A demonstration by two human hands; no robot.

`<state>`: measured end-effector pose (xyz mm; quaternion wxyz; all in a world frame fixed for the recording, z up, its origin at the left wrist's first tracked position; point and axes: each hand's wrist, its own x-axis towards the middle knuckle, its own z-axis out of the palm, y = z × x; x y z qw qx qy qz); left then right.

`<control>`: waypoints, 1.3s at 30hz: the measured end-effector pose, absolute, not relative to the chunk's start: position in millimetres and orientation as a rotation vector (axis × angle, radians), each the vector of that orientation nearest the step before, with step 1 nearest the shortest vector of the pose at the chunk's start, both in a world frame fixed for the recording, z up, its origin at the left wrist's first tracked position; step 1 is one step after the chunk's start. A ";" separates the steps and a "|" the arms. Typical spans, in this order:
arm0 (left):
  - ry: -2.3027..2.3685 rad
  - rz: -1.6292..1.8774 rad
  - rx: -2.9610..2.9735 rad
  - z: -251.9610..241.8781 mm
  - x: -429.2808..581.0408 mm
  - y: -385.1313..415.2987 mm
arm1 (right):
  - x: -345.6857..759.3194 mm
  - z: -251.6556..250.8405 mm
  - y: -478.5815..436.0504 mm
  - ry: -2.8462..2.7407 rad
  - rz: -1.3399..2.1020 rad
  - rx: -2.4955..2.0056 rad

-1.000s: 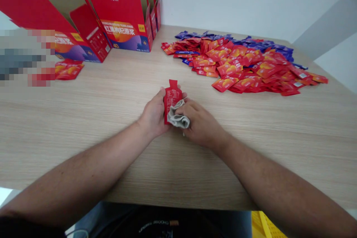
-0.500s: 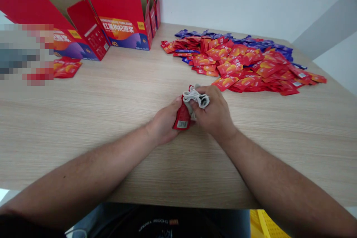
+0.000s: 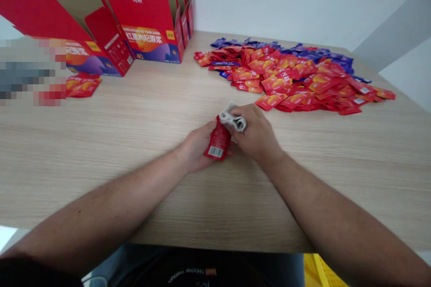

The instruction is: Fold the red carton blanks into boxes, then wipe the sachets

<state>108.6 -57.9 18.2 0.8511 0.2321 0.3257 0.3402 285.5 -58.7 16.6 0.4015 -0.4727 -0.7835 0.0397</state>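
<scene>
My left hand (image 3: 197, 147) is closed on a red sachet (image 3: 217, 144), its barcode end pointing toward me. In my right hand (image 3: 257, 132) is a bunched whitish cloth (image 3: 232, 119), pinched between thumb and fingers. The cloth lies against the upper right part of the sachet and hides some of it. Both hands are close together above the middle of the table (image 3: 161, 114). Beyond them spreads a heap of red and orange sachets (image 3: 286, 74), with purple sachets (image 3: 333, 58) along its far side.
Red open cartons (image 3: 148, 13) stand at the back left. Several red sachets (image 3: 83, 85) lie in front of them, beside a pixelated patch at the left edge. A white wall (image 3: 269, 0) rises behind the table. Below its front edge is a yellow plastic crate (image 3: 325, 271).
The cloth in my right hand has shifted slightly left and up along the sachet. More of the sachet's printed face shows now, and its lower end has moved a little left.
</scene>
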 end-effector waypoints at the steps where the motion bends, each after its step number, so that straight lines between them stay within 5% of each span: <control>1: 0.686 0.703 0.512 19.5 104.7 -56.3 | 294.2 15.1 -51.6 -1.868 0.064 -1.314; 9: 0.948 0.742 0.902 41.1 63.7 -12.5 | 320.7 3.6 -38.2 -1.729 0.095 -1.543; 16: 1.738 0.240 1.944 52.9 -52.2 43.9 | 315.5 -15.9 -35.4 -1.854 0.107 -1.453; 24: 2.380 0.431 2.060 106.0 -183.2 83.7 | 311.5 -7.7 -34.9 -1.904 0.135 -1.451; 39: 1.452 0.411 2.521 25.6 -37.4 8.4 | 308.4 -3.2 -43.5 -2.233 0.131 -1.592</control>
